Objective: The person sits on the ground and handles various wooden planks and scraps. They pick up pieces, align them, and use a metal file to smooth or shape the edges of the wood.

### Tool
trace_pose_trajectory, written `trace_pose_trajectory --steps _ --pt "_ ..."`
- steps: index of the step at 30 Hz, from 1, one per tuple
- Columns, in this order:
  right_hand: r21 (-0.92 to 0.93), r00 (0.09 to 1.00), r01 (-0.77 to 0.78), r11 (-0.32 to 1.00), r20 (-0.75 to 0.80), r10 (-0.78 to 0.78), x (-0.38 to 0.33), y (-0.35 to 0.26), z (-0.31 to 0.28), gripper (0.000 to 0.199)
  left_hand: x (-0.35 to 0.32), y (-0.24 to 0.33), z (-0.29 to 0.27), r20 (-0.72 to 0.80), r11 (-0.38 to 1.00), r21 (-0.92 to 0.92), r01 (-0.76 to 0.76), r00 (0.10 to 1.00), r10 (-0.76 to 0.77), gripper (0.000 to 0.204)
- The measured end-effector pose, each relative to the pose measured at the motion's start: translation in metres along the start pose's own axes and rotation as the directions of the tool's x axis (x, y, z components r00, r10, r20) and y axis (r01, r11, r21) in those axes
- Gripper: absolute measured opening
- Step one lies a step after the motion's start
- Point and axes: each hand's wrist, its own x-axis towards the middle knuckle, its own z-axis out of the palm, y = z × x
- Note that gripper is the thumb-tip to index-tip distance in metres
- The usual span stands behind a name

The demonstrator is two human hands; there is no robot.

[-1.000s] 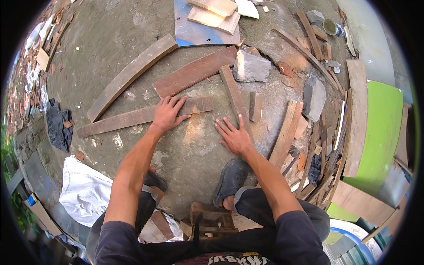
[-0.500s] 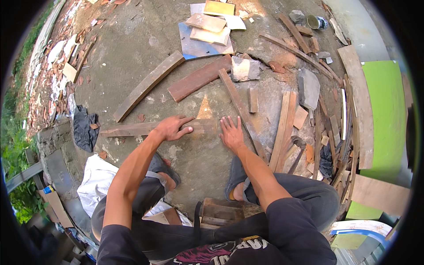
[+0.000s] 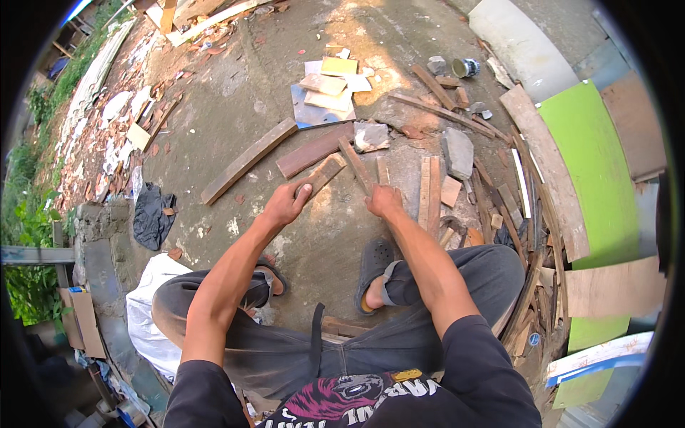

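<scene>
Grasps the brown plank in the left hand, just left of and above the middle of the frame, with thumb on the upper face and fingers mostly hidden, probably to steady the length from its near part. Points the plank's far end toward the upper right, close to the narrow strip. Curls the right hand round the strip's lower end, just right of the middle, likely for control at the nearest end; cannot tell lifting from pressing down. Lying beyond, untouched: the reddish board and, further left, the long beam, perhaps spread out for easy reach. Stacked at upper middle: pale boards, presumably gathered for order. Squatting across the lower half, with dark clogs planted apart, seemingly for balance and working room.
</scene>
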Motion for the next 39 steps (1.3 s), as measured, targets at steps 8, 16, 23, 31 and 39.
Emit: trace_pose_trajectory --steps 8,16,23,31,39 --pt "-0.038 0.934 -0.162 0.986 -0.327 0.141 -0.107 0.139 -0.120 0.037 -0.011 0.028 0.008 -0.078 0.998 0.058 0.008 0.997 -0.003 0.054" --pt "0.000 0.919 -0.237 0.972 -0.325 0.224 -0.175 0.172 -0.094 0.035 0.000 0.021 0.033 0.026 1.000 0.020 0.005 1.000 -0.006 0.060" --pt "0.105 0.956 -0.221 0.970 -0.172 0.236 -0.122 0.135 0.009 0.033 0.009 0.015 0.045 0.045 1.000 0.025 0.001 0.999 -0.002 0.059" --pt "0.174 0.961 -0.278 0.945 0.043 0.275 -0.069 0.115 0.141 0.055 0.019 0.008 0.050 0.087 1.000 -0.007 -0.016 0.996 0.017 0.060" --pt "0.231 0.986 -0.165 0.959 0.029 0.162 -0.044 0.130 0.191 0.054 0.037 -0.022 0.054 0.272 0.975 0.179 0.135 0.945 -0.181 0.068"
